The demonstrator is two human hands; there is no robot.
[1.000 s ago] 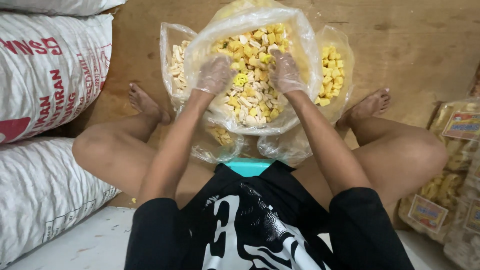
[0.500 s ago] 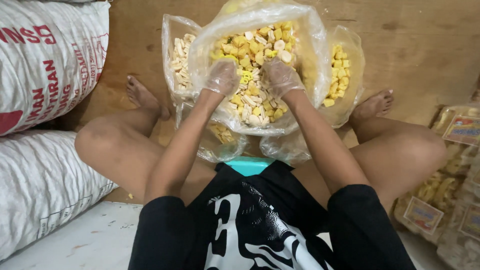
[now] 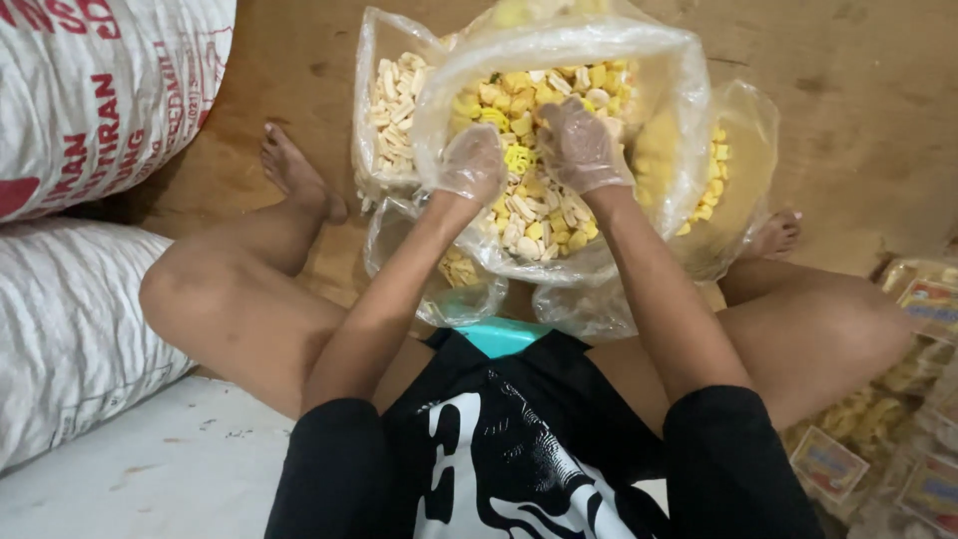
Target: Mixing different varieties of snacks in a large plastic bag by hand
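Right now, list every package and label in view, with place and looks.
Upper sack: top left, white woven, red print.
Lower sack: left, white woven.
Big clear bag: centre, yellow and cream snack pieces, both gloved hands inside.
Small packets: right edge, clear, yellow-red labels.

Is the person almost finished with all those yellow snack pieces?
Not yet, it seems. Done: small sealed packets of snacks lie stacked at the right. In hand: the left hand and right hand, in thin clear gloves, are inside the big clear plastic bag of yellow and white pieces. Left: that bag is nearly full, and another clear bag of pale pieces waits behind.
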